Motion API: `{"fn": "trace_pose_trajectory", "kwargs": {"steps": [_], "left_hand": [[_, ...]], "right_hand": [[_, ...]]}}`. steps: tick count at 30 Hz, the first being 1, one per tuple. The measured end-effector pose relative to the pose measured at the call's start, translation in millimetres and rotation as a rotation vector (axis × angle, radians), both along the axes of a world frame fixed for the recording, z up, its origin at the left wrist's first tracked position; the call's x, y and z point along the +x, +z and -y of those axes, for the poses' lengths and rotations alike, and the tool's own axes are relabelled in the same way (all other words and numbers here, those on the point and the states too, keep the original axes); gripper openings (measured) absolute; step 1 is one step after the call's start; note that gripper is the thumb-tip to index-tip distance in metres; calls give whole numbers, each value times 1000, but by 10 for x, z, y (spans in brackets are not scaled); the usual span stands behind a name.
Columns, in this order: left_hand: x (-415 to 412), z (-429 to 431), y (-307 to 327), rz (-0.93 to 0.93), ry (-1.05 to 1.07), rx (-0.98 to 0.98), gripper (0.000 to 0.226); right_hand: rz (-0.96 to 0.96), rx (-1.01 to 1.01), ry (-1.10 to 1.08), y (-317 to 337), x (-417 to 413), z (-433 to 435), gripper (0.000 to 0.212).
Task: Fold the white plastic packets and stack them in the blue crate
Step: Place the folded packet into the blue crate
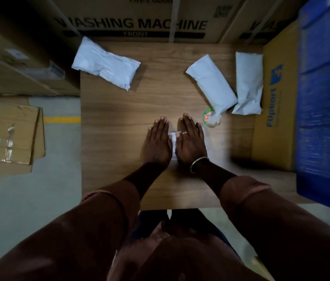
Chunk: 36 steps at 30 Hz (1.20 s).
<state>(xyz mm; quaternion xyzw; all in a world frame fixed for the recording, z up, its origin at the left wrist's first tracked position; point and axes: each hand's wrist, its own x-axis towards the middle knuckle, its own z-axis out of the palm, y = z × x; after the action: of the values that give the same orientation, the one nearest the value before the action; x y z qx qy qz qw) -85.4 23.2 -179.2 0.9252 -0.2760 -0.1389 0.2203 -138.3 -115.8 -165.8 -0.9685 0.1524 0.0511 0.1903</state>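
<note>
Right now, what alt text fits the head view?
The left hand and right hand press flat on a small white packet on the wooden table. Three larger white packets lie farther back; a blue crate stands at the right.

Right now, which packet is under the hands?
The small packet: left hand and right hand press flat on it. The far-left packet and the two right packets lie untouched.
</note>
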Motion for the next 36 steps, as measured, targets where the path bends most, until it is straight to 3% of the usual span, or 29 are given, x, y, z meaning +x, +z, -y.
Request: {"fn": "trace_pose_trajectory", "kwargs": {"steps": [3, 7, 13, 16, 20, 29, 36], "left_hand": [[122, -105, 195, 17, -138, 177, 59], [267, -226, 465, 0, -351, 381, 66], [300, -48, 759, -121, -315, 415, 79], [356, -4, 971, -136, -297, 363, 63], [724, 60, 1497, -34, -298, 234, 40], [1761, 547, 3225, 199, -272, 65, 27], [1862, 995, 3929, 245, -321, -28, 35]], "right_hand": [[1, 66, 88, 188, -70, 154, 62], [-123, -37, 182, 340, -204, 426, 68], [-280, -100, 223, 643, -111, 437, 57], [-288, -137, 232, 923, 19, 421, 46], [-152, -162, 203, 1431, 255, 552, 35], [140, -96, -54, 2922, 1011, 1029, 37], [191, -150, -76, 3542, 967, 1474, 22]]}}
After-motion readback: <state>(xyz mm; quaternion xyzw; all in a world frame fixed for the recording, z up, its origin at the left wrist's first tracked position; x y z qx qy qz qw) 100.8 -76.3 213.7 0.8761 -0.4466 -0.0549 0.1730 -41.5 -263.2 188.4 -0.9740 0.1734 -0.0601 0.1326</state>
